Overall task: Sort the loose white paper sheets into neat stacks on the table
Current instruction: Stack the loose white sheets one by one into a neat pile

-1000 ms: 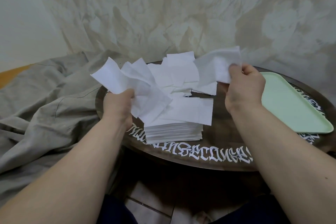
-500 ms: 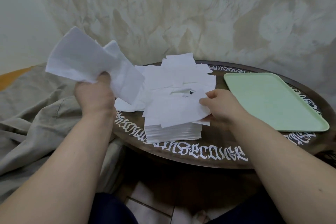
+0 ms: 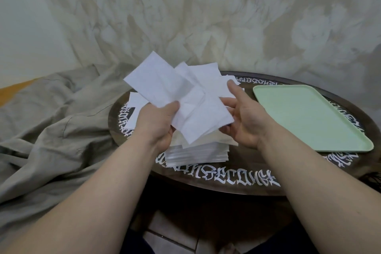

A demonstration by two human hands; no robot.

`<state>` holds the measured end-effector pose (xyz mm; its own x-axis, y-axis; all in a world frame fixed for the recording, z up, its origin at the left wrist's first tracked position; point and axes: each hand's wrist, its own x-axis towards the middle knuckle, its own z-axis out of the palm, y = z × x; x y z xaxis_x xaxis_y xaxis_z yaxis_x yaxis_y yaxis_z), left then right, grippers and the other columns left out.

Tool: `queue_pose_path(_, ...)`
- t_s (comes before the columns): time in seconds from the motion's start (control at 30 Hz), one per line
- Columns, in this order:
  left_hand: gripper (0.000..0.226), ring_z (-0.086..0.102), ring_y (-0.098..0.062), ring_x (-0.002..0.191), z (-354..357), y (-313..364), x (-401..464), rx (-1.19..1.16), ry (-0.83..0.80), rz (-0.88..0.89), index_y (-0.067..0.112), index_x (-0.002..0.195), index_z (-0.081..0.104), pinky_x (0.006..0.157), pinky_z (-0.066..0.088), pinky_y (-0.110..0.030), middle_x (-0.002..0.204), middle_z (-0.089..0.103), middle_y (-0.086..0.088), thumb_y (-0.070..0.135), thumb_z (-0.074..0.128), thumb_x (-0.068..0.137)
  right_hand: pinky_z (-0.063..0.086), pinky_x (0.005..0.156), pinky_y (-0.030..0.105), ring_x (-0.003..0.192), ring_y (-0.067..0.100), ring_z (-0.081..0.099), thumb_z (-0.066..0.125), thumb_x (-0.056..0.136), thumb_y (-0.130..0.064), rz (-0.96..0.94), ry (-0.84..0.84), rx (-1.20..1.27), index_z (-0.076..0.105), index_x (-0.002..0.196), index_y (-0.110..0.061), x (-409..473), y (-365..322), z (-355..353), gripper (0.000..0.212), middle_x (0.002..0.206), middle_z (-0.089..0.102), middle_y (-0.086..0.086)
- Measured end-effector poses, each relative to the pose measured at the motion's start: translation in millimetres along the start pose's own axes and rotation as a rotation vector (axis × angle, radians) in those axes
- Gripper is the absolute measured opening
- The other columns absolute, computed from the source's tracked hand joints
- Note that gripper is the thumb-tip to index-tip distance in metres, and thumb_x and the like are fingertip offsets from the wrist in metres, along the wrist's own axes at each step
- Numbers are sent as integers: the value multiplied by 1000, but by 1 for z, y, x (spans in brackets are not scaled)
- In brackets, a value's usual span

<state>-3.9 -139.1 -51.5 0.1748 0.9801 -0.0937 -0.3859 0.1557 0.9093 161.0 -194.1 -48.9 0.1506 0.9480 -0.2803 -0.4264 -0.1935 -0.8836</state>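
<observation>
- Over the near edge of the round table [image 3: 237, 188], the left hand [image 3: 155, 125] grips a messy fan of loose sheets [image 3: 179, 99], thumb on top and fingers curled underneath, held up in the air above the stack.
- Right hand [image 3: 245, 123] is at the right side of that fan, fingers mostly straight and spread, touching or just about to catch the sheets' edge. Not really clamped on anything as far as I can see.
- Directly below sits the squared stack [image 3: 198, 153], close to the table's front edge, with a skewed sheet or two lying on its top.
- A few more stray sheets [image 3: 134, 109] lie at the left edge of the table, and more peek out behind the hands toward the back.
- Green tray [image 3: 313, 117] takes up the right side, nothing on it. Grey cloth [image 3: 51, 119] is bunched up off the left edge.
- What could go sideways imo: the fan is held by one corner-ish pinch, so a loose sheet could slide out and drift onto the cloth or floor.
- Also, tapping them down crooked could nudge the stack toward that front edge, and it's got little room there.
</observation>
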Motion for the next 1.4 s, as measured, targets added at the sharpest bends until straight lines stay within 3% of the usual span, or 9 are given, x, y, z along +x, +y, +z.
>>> queue_pose_path(0.13,26,70,-13,78,3,-6,-1,70,47,42,16,91,63,68,57,-29,76,74,9,-5,48,93,51,57,25,63,16,64,69,82,-28,-67,-49,-251,67,94,-13,-5,7,-4,20,85,71,5)
queue_pose_path(0.27,22,67,-18,96,4,-1,-3,20,-138,-89,16,115,61,79,56,-37,107,70,1,13,51,96,50,52,23,60,14,61,61,84,1,-177,94,-286,66,92,-9,2,11,-4,13,83,68,7)
queue_pose_path(0.4,18,67,-19,86,-24,11,13,36,-47,-159,14,107,65,77,56,-36,104,70,-6,19,58,91,53,70,38,77,29,63,55,79,-1,-108,88,-481,63,94,7,7,6,-29,19,88,67,16)
queue_pose_path(0.5,18,65,-21,68,-40,0,14,441,-34,-155,5,104,64,56,53,-29,91,69,-10,1,61,87,57,82,43,87,29,70,59,82,2,-88,152,-498,67,93,-1,3,8,-38,13,96,72,16)
queue_pose_path(0.73,16,69,-32,88,-42,0,20,748,153,58,14,88,66,84,56,-49,94,71,-5,17,72,74,57,72,36,82,22,68,62,86,-7,-239,285,-672,68,88,-8,4,11,-40,7,91,71,9)
queue_pose_path(0.97,14,68,-16,79,-41,12,18,145,323,204,15,86,65,69,57,-33,87,69,3,3,62,80,58,73,37,84,26,68,64,84,-10,-268,268,-689,66,95,-8,8,10,-33,11,90,70,8)
queue_pose_path(1.1,25,69,-9,69,-20,8,9,24,194,147,12,104,61,55,55,-21,93,69,0,-7,49,91,39,69,27,81,17,56,57,87,-33,-417,626,-1011,62,101,-17,10,-2,-36,21,86,62,-6)
queue_pose_path(1.27,20,70,-14,63,10,3,-3,-96,68,29,6,104,60,53,56,-24,84,72,-5,-6,49,93,36,56,23,63,6,50,59,85,-52,-220,199,-649,59,103,-21,-10,-4,-13,36,88,70,-3)
queue_pose_path(1.4,13,71,-18,73,12,2,-7,-124,5,-64,4,104,61,58,58,-27,87,74,-8,2,53,94,34,53,25,59,12,46,68,80,-15,-225,117,-575,60,110,-20,-5,-3,-13,31,75,64,-3)
